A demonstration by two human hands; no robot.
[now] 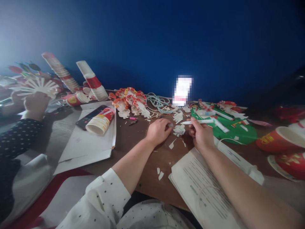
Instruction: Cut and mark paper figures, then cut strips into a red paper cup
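Observation:
My right hand (202,135) grips a slim white pen (197,122), held nearly level with its narrow end pointing left. On the brown table my left hand (159,130) rests with curled fingers. A small greyish bit shows at its fingertips, too small to name. Between both hands lies a small heap of white paper cut-outs (179,129), and another white cut-out (178,116) is just behind it. Paper scraps (161,175) are scattered nearer to me. Under my right forearm lie printed sheets (190,178).
Orange-and-white paper figures (131,101) and a pale cord coil (157,102) lie at the back. A green disc (240,130) with craft pieces sits right, near red cups (274,141). Left are paper cups (100,122) on a phone (89,117), and a co-worker's hands (35,103) holding a white slatted piece.

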